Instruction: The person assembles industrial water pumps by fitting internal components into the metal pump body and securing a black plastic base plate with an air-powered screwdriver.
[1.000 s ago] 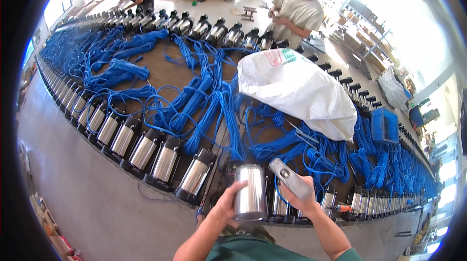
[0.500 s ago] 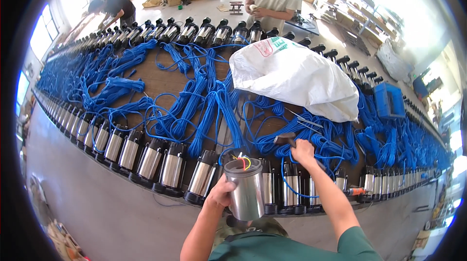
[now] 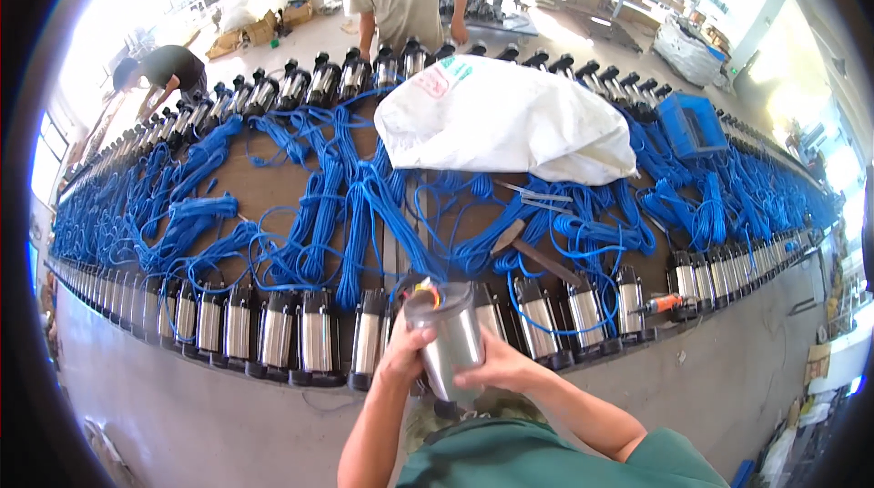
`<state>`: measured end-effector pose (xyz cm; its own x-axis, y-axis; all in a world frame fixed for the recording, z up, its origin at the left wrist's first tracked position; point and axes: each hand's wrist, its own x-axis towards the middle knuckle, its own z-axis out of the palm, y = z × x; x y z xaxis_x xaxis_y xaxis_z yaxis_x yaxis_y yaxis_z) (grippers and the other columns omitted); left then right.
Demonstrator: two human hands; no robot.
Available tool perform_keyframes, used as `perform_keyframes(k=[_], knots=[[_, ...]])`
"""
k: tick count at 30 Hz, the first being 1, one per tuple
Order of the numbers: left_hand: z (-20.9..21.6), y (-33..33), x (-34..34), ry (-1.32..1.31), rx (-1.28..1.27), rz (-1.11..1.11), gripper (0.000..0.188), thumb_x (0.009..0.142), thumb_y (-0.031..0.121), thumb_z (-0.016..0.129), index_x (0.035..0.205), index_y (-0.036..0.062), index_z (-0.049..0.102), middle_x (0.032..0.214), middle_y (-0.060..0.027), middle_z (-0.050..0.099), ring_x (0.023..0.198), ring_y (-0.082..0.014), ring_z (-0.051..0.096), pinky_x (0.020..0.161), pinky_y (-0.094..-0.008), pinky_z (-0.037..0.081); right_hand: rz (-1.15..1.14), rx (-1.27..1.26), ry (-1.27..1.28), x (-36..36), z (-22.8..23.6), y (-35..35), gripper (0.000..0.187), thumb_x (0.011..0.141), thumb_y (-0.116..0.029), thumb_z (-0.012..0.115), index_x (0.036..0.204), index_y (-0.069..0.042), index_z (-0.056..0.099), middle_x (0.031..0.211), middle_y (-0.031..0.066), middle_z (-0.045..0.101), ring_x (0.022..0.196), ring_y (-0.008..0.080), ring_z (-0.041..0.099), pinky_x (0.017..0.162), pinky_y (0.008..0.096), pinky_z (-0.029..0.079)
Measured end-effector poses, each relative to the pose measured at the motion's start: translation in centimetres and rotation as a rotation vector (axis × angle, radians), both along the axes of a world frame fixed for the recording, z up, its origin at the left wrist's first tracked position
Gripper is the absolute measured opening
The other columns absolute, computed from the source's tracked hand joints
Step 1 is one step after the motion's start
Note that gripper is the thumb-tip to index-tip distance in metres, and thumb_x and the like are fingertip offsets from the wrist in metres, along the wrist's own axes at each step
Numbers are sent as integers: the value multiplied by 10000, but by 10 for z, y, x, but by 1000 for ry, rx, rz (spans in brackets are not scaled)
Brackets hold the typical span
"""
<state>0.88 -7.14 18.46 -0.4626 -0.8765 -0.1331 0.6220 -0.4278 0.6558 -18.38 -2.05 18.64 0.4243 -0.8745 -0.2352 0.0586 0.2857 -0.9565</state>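
Silver metal cylinder (image 3: 452,347), apparently uncapped, coloured wires (image 3: 421,288) exposed, was clasped by the fingers of left hand (image 3: 406,356) and right hand (image 3: 499,363); finished-looking black-topped cylinders (image 3: 316,333) lined the brown bench (image 3: 264,181).

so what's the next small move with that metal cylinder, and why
Probably turn the metal cylinder slightly to check its coloured wires: the left hand and right hand grip it, the wires show at its top, and the hammer lies clear.

On the worktop (image 3: 264,183), cable bundles (image 3: 387,210) lay between pump rows (image 3: 316,342); a sack (image 3: 510,119) behind the hammer (image 3: 551,263), left of a crate (image 3: 690,131).
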Motion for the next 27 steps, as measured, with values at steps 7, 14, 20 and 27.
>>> perform_keyframes(k=[7, 14, 20, 27], knots=[[27, 7, 8, -661, -259, 130, 909, 586, 224, 987, 1342, 1, 535, 1245, -107, 651, 1176, -200, 624, 1035, -367, 500, -229, -269, 227, 22, 8, -1, 972, 600, -276, 976, 1394, -5, 485, 1266, 149, 644, 1173, 252, 627, 1023, 402, 490], [5, 27, 21, -226, 50, 228, 707, 724, 171, 855, 1335, -17, 554, 1174, -113, 677, 1011, -212, 689, 916, -367, 573, -88, -458, 567, -20, -23, -27, 673, 818, -336, 847, 1325, 12, 574, 1286, 216, 627, 1206, 353, 611, 1039, 442, 476], [-22, -5, 14, 492, 549, 243, 722, 862, 551, 711, 1369, 70, 532, 1283, -207, 618, 1156, -387, 631, 986, -567, 538, -227, -505, 1793, -163, -161, -148, 528, 887, -485, 714, 1162, -44, 618, 1163, 195, 670, 1141, 380, 625, 924, 536, 513], [-21, -15, -1, 565, 682, 381, 768, 816, 578, 753, 1338, 64, 524, 1259, -209, 560, 1148, -398, 571, 980, -522, 538, -465, -512, 1338, -159, -96, -117, 538, 914, -522, 697, 799, 3, 695, 769, 192, 705, 708, 357, 694, 649, 479, 539]])
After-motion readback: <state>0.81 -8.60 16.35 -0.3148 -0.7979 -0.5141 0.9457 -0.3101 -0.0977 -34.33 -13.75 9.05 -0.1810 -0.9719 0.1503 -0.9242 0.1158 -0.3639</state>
